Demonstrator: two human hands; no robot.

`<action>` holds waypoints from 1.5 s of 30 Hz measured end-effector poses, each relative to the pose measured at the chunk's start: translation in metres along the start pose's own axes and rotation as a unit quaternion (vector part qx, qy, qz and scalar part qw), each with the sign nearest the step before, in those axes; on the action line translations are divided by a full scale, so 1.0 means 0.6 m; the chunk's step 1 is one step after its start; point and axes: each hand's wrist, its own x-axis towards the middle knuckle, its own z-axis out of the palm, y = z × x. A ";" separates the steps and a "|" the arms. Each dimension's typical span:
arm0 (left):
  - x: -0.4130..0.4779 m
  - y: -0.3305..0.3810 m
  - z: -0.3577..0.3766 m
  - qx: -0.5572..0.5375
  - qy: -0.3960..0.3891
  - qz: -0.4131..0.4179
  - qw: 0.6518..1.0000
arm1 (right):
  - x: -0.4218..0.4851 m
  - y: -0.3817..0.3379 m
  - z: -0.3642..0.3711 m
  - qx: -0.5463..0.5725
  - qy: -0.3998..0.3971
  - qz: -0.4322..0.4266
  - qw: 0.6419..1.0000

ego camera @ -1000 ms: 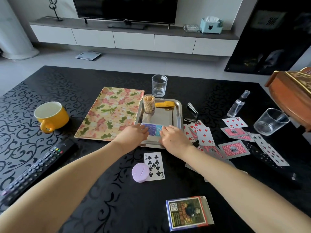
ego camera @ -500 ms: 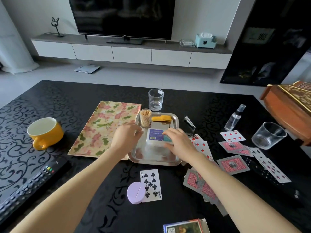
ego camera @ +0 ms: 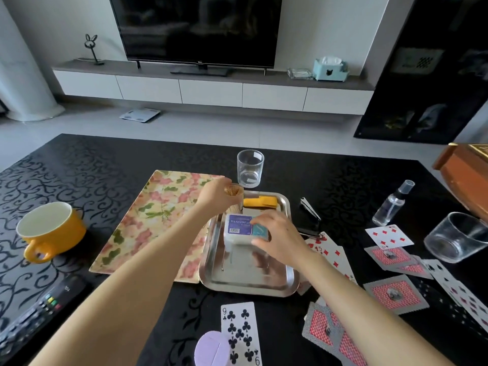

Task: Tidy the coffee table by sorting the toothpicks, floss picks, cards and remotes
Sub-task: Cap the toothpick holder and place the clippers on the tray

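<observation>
A steel tray (ego camera: 245,282) lies mid-table. In it stands a white floss pick box (ego camera: 239,229) with a purple label; my right hand (ego camera: 276,237) grips its right side. My left hand (ego camera: 215,198) holds the clear toothpick jar (ego camera: 234,192) at the tray's far left corner. A yellow item (ego camera: 260,202) lies at the tray's back. Playing cards (ego camera: 393,262) are scattered to the right, and a nine of clubs (ego camera: 240,332) lies near me. A black remote (ego camera: 34,320) sits at the left edge.
A floral mat (ego camera: 155,217) lies left of the tray, a yellow mug (ego camera: 50,231) further left. Two glasses (ego camera: 249,167) (ego camera: 456,237), a spray bottle (ego camera: 393,204), nail clippers (ego camera: 309,212) and a purple round lid (ego camera: 211,348) stand around. A wooden box (ego camera: 464,170) is at far right.
The floss pick box has gone from the tray's near edge to its middle under my right hand. My left hand left the box and reached to the toothpick jar.
</observation>
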 end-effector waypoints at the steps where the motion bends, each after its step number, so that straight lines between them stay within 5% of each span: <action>1: 0.003 0.001 -0.001 0.002 0.003 0.007 1.000 | 0.005 -0.001 -0.001 0.004 -0.010 -0.004 1.000; 16: 0.000 0.012 -0.042 -0.075 0.074 0.003 0.994 | 0.027 -0.009 0.010 -0.029 0.031 -0.009 0.999; 23: -0.029 0.009 -0.093 -0.063 0.089 0.007 0.994 | 0.066 -0.034 0.024 -0.099 0.090 0.090 0.987; 28: -0.045 -0.003 -0.089 -0.053 0.095 0.002 0.994 | 0.077 -0.068 0.031 -0.042 0.118 0.159 0.979; 32: -0.051 -0.012 -0.092 -0.055 0.101 -0.010 0.993 | 0.077 -0.074 0.040 0.035 0.071 0.138 0.987; 45: -0.103 -0.011 -0.057 -0.014 0.018 0.017 1.000 | 0.027 -0.063 0.005 0.061 0.110 0.127 0.984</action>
